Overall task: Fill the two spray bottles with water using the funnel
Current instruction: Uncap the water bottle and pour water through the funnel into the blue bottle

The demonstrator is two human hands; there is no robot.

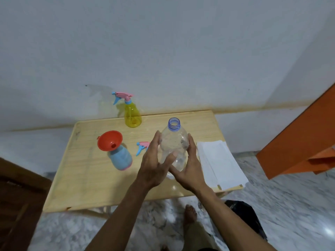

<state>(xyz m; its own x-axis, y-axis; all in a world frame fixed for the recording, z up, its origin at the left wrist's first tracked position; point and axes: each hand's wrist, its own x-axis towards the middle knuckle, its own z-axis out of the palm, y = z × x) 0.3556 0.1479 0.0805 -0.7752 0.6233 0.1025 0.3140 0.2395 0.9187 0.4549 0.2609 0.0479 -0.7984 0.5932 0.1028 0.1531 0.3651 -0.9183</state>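
Hands [154, 165] around uncapped clear bottle [173, 145]

- The head-worn camera is looking forward and down from above the wooden table [87, 178], taking it in nearly whole.
- It is facing the white wall [163, 51] behind, with marble floor [290, 205] showing below; both forearms are reaching in from the bottom edge.

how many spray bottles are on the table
2. The yellow spray bottle stands at the table's far edge with its trigger head on. The blue spray bottle sits nearer, its left side, with the orange funnel in its neck. None seem hidden.
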